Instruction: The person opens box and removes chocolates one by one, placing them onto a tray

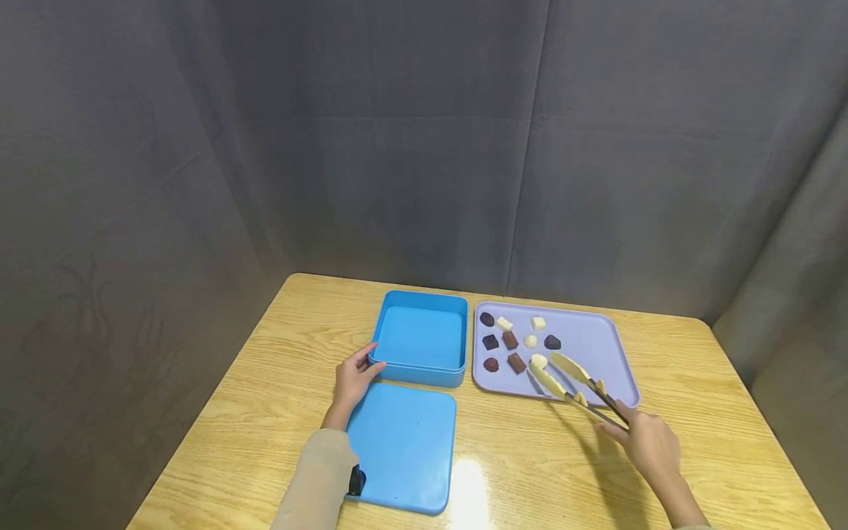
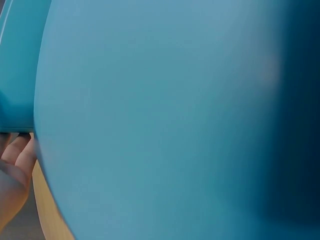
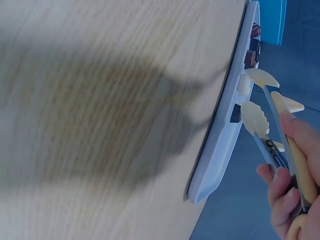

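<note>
My right hand grips a pair of tongs with cream, scalloped tips. The tips stand apart over the near side of a lilac tray, at either side of a white chocolate. More chocolates lie in loose rows on the tray's left half, among them a brown bar-shaped one and a dark heart-shaped one. At the near left corner of a square blue box, my left hand holds the wall, thumb at the front and fingers along the left side. Inside, the box is bare.
A flat blue lid lies on the wooden table in front of the box, under the left forearm, and fills most of the left wrist view. The tray stands just right of the box. Grey curtains enclose the table's back and sides.
</note>
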`<action>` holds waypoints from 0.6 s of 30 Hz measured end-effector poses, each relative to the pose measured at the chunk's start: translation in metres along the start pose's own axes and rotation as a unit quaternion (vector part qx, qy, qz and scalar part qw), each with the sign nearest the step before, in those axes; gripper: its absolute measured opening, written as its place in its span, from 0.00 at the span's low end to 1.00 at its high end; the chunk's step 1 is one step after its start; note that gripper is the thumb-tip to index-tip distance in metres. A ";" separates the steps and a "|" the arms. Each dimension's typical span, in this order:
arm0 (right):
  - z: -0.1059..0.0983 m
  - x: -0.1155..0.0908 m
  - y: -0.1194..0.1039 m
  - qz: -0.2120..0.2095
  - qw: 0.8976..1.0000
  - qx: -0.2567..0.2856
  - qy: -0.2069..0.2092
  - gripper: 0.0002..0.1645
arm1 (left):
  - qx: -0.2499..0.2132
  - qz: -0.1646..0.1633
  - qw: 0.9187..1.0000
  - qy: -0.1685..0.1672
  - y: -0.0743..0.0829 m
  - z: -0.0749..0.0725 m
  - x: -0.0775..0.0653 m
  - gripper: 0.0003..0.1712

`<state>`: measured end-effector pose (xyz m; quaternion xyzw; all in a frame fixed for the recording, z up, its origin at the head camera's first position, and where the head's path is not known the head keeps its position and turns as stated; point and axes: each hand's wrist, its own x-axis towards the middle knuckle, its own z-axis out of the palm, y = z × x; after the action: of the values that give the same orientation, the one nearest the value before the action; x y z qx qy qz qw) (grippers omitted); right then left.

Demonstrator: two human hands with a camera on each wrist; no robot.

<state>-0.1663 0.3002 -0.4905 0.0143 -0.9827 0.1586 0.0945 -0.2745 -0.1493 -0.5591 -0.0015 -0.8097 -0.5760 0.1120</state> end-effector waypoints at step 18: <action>0.019 -0.031 0.023 -0.082 0.978 0.090 0.170 0.36 | -0.001 -0.021 1.000 -0.014 0.003 -0.002 -0.001 0.25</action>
<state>-0.1408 0.3160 -0.5215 0.0762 -0.9296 0.2380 0.2708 -0.2730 -0.1498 -0.5556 0.0077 -0.8105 -0.5790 0.0886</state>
